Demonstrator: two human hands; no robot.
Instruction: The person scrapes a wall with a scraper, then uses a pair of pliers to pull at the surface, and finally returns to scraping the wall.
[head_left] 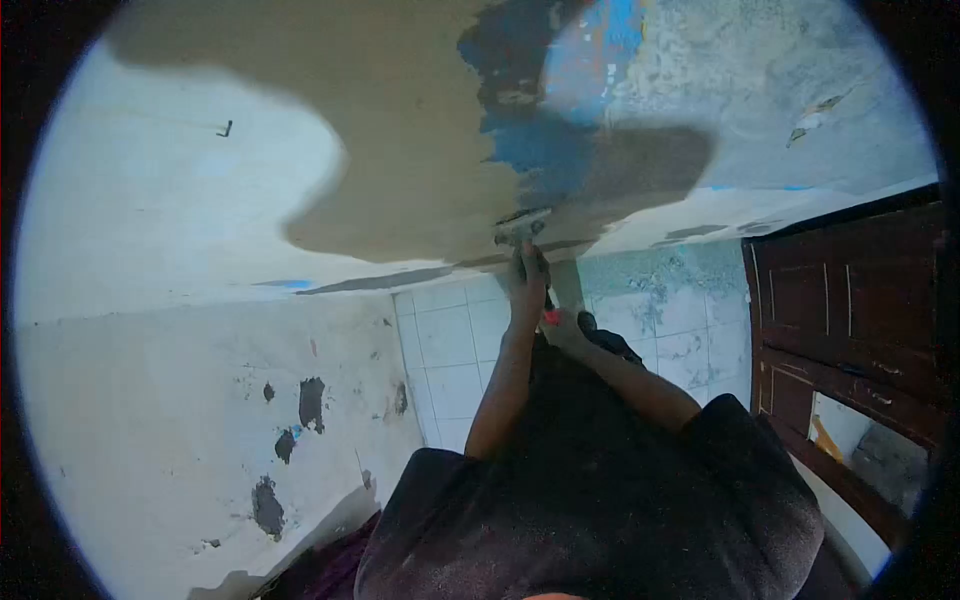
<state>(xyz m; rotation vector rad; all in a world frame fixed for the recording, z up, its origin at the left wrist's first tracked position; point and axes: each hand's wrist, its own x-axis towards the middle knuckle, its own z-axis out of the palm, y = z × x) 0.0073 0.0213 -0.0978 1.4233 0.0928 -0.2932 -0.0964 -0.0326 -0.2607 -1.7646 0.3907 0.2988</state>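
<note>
A long-handled scraper (522, 228) with a wide, whitish, smeared blade rests at the wall (420, 150), by the lower end of a stripped strip. My left hand (528, 275) is closed round its handle just behind the blade. Lower down, my right hand (566, 332) grips the handle's end, where a red part shows beside the fingers. Above the blade, a ragged patch of blue and dark grey (545, 150) is exposed between the cream paint and a rough, pale bluish area (740, 90).
A brown wooden door (850, 320) stands at the right. White floor tiles (445, 335) lie below, dusty on the right with debris (650, 290). The left wall (180, 400) has several dark chipped spots. A small hook (226, 129) sticks out of the wall ahead.
</note>
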